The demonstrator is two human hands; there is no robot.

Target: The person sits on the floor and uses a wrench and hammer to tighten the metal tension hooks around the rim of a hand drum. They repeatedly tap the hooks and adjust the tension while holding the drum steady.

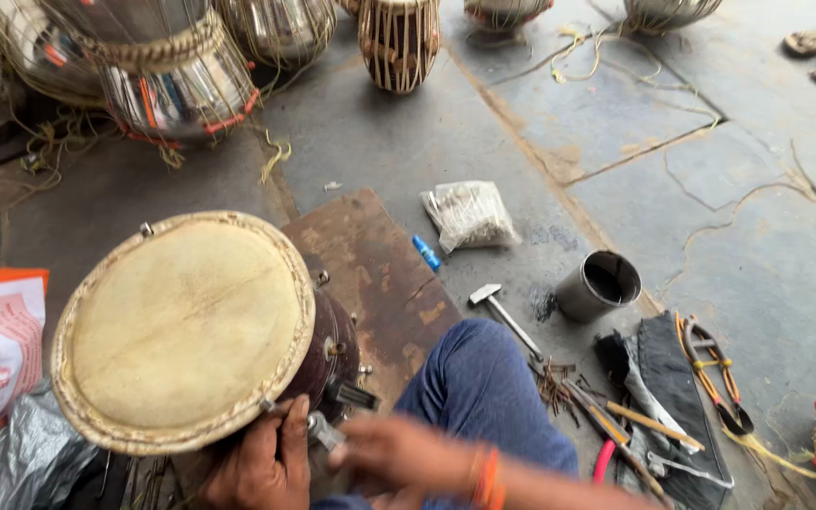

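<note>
I see the drum (181,326) lying tilted on the floor (484,142) against my knee (479,387). My left hand (262,463) fingers clasp a small metal tool (325,432) at its rim; my right hand (399,455) is blurred, its grip unclear. A hammer (502,312) and tin cup (599,283) lie nearby.

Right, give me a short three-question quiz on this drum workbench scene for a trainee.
1. True or false: the hammer lies on the floor, touched by neither hand.
2. Multiple choice: the left hand is at A) the metal cup, B) the lower rim of the drum, C) the plastic bag.
3. Fill in: the small blue object lies beside the ____ bag.

Key: 1 true; 2 B; 3 plastic. The right hand is blurred beside a metal fitting on the drum.
</note>
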